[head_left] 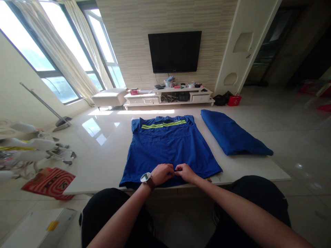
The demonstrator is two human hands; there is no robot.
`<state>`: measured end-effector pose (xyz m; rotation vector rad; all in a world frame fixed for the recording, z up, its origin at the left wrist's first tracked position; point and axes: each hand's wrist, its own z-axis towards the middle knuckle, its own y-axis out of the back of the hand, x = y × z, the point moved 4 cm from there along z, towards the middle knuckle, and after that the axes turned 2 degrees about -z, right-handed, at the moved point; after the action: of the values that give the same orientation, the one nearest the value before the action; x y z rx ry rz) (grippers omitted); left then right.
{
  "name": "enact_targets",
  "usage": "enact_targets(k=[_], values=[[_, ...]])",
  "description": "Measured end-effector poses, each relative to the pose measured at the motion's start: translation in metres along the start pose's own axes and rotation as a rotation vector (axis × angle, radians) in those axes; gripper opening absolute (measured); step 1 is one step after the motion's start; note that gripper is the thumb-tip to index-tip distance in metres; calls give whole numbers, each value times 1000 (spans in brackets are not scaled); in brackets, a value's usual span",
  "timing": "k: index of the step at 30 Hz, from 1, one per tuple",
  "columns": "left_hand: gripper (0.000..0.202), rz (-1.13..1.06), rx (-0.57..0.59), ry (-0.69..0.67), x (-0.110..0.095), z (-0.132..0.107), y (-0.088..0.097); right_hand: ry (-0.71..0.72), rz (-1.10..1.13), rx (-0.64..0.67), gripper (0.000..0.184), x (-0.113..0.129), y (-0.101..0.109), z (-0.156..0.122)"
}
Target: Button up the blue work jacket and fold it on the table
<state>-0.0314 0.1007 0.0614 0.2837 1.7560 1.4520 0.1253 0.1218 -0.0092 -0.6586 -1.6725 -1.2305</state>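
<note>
Both the left hand (163, 174) and right hand (185, 173) are pinching, grip narrow, a blue shirt (165, 144) near its hem. It is lying flat on the white surface (99, 170). Folded blue cloth (232, 134) is resting at right; beyond, a television (175, 51) is hanging.

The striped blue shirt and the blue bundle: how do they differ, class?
The shirt lies spread flat; the bundle is narrower and thicker. The shirt shows yellow stripes; the bundle shows none. Left hand and right hand are at the shirt's near edge; neither touches the bundle. Both are blue and lie on the white table.
</note>
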Motion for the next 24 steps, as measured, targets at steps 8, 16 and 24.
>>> enact_targets(k=[8,16,24], values=[[13,-9,15,62,1,-3,0,8,-71,92,8,-1,-4,-2],[13,-54,-18,83,2,-3,-2,81,-72,245,12,2,-4,-2],[12,-49,44,116,6,0,-15,197,-286,214,4,17,-5,-11]])
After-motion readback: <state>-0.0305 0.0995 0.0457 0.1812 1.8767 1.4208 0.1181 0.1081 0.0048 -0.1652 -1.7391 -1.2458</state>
